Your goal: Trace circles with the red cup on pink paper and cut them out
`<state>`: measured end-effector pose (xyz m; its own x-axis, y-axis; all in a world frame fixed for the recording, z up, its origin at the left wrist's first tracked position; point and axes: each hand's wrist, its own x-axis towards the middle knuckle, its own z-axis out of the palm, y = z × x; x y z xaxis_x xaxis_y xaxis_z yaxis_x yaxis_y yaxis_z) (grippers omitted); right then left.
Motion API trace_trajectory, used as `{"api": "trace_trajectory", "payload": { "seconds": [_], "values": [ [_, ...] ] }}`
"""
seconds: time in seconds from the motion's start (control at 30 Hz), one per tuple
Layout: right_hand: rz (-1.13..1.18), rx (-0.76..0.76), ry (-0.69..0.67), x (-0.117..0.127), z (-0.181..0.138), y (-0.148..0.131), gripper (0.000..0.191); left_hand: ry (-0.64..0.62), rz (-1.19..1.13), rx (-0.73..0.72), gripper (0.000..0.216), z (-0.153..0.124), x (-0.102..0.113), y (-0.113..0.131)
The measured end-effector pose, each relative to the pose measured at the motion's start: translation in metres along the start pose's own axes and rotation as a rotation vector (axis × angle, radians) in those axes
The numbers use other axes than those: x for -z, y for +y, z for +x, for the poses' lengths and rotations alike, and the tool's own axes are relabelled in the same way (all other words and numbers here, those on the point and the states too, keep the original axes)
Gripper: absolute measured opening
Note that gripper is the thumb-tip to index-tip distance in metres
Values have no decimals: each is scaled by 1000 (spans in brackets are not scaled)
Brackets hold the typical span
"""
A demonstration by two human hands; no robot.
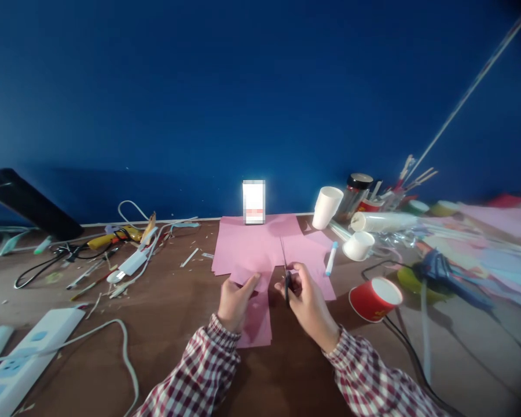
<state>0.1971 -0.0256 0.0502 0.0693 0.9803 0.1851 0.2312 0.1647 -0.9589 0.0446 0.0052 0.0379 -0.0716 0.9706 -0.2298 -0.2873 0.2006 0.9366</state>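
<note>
Several sheets of pink paper (254, 243) lie overlapping in the middle of the brown table. My left hand (235, 304) pinches the near part of the paper, thumb on top and the other fingers mostly hidden. Scissors with dark handles (287, 286) are held in my right hand (310, 307), fingers in the loops. Their thin blades point away from me, over the paper just right of my left thumb. Whether the blades are touching the paper I cannot tell. A white marker with a blue cap (331, 259) rests on the paper's right side.
Against the blue wall stands a bright screen (254, 201). White paper cups (327, 207), a red cup (375, 299), a lidded jar (356, 188) and a blue glue gun (454, 275) are on the right. A power strip (35, 347), cables and a yellow-handled tool (113, 237) are on the left.
</note>
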Motion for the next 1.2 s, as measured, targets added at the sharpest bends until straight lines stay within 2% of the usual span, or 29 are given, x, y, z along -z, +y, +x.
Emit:
{"api": "trace_trajectory", "payload": {
  "seconds": [0.13, 0.23, 0.3, 0.37, 0.47, 0.5, 0.57, 0.7, 0.83, 1.0, 1.2],
  "values": [
    [-195, 60, 33, 11, 5, 7, 34, 67, -83, 22, 32, 3, 1, 3],
    [-319, 116, 106, 19, 9, 9, 37, 64, -145, 56, 34, 5, 1, 2],
    [-314, 128, 127, 21, 10, 8, 39, 19, -229, 80, 33, 3, 2, 3],
    [-181, 91, 56, 21, 9, 5, 38, -128, -313, 124, 29, -2, 3, 5],
    [147, -50, -192, 16, 7, 1, 39, -449, -353, 225, 33, -11, 4, 12],
    [247, -105, -256, 15, 7, 1, 40, -516, -349, 246, 40, -14, 5, 14],
    [392, -188, -295, 12, 6, 1, 39, -567, -330, 255, 54, -18, 4, 18],
    [378, -172, -256, 10, 4, -4, 26, -510, -287, 218, 60, -20, 2, 19],
    [321, -167, -420, 6, -1, -12, 15, -493, -304, 209, 50, -17, 2, 13],
    [381, -263, -562, 3, -3, -11, 19, -513, -311, 219, 27, -10, 8, 7],
    [439, -241, -492, 2, -3, -6, 31, -388, -345, 207, 22, -9, 6, 7]
  ]
}}
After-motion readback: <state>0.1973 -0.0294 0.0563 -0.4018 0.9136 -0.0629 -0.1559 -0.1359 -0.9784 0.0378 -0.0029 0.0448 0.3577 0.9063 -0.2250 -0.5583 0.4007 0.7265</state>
